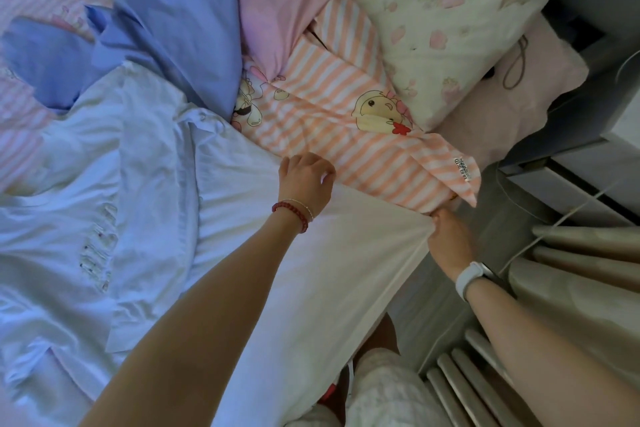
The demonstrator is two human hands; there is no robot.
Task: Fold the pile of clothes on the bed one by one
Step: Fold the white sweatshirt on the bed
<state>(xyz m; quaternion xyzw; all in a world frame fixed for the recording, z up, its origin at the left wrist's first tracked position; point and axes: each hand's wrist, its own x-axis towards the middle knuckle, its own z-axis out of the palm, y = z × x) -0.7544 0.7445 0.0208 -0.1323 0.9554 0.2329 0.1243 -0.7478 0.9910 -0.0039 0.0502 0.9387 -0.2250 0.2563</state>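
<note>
We hold a white shirt (311, 270) that lies spread on the bed, at the near right corner. Our left hand (304, 184) has its fingers curled over the far edge of the shirt, pinching the cloth. Our right hand (448, 239) pinches the corner of the shirt at the bed's edge, fingers closed tight on it. The cloth is pulled flat between the two hands.

To fold it well, we think we should keep the edge tight, lift both hands together, and bring this side over to the left so the edges line up. If one hand goes faster, the fold may go crooked.

More white clothes (86, 218) lie to the left, touching our shirt, so the fold could land on them and get mixed up. A blue cloth (166, 21) sits further back. The striped sheet (346, 149) beyond our hands is bare and gives some room. A pillow (450, 18) lies at the far right. On the right the bed ends, with a curtain (571, 288) close by, so there is little room there
</note>
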